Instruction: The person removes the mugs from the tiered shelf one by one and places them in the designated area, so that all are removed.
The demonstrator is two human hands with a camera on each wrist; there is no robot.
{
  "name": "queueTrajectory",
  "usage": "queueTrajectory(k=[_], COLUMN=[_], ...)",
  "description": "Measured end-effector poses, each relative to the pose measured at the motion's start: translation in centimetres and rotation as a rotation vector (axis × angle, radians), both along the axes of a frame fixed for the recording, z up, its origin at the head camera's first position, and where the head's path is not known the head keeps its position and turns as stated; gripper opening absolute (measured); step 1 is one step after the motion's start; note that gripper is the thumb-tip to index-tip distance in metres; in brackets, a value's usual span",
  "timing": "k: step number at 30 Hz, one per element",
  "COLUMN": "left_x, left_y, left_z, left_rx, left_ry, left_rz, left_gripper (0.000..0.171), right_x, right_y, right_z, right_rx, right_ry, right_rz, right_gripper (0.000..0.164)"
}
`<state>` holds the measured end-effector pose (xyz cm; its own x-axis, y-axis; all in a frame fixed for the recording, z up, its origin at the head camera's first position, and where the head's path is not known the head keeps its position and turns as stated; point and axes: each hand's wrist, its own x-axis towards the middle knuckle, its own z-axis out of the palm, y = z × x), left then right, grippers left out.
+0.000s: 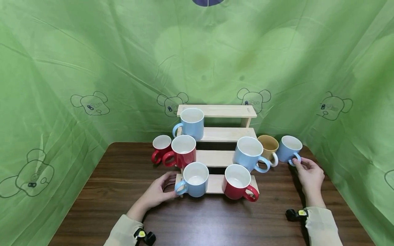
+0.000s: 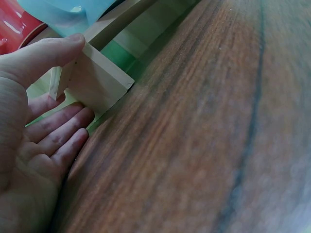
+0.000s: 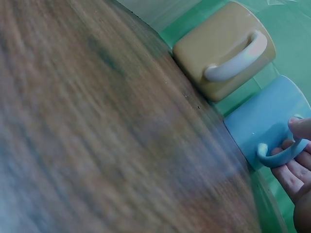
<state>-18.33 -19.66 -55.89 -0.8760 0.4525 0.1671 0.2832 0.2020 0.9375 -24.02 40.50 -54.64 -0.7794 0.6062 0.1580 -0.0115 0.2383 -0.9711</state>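
My left hand grips the left end of the lowest step of a wooden stepped rack. In the left wrist view its thumb presses the board's corner, with the other fingers behind and below. At the far right, my right hand pinches the handle of a light blue mug, which stands upright at the table's back. Beside my left hand on the lowest step is a blue mug; a red mug sits at that step's right end.
The second step carries a red mug and a blue mug. Another blue mug is on the third step. On the table stand a small red mug left of the rack and a tan mug to its right. Green cloth surrounds the table.
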Motion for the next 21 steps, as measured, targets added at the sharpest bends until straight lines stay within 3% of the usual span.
queueTrajectory(k=[7, 14, 18, 21], left_x=[0.0, 0.0, 0.0, -0.1], left_y=[0.0, -0.1, 0.0, 0.0], left_z=[0.1, -0.2, -0.4, -0.5], left_rx=[-0.001, 0.0, 0.014, 0.019], left_ry=[-0.001, -0.013, -0.016, -0.004], left_rz=[0.003, 0.001, -0.001, -0.006], left_gripper=[0.07, 0.07, 0.07, 0.069], right_x=[0.4, 1.8, 2.7, 3.4], right_y=[-0.2, -1.5, -2.8, -3.9], right_z=[1.9, 5.3, 6.3, 6.9], right_rx=[-0.013, 0.155, 0.199, 0.205], right_ry=[0.015, 0.068, 0.111, 0.137], right_rz=[-0.049, -0.054, 0.044, 0.203], right_gripper=[0.042, 0.037, 0.033, 0.033])
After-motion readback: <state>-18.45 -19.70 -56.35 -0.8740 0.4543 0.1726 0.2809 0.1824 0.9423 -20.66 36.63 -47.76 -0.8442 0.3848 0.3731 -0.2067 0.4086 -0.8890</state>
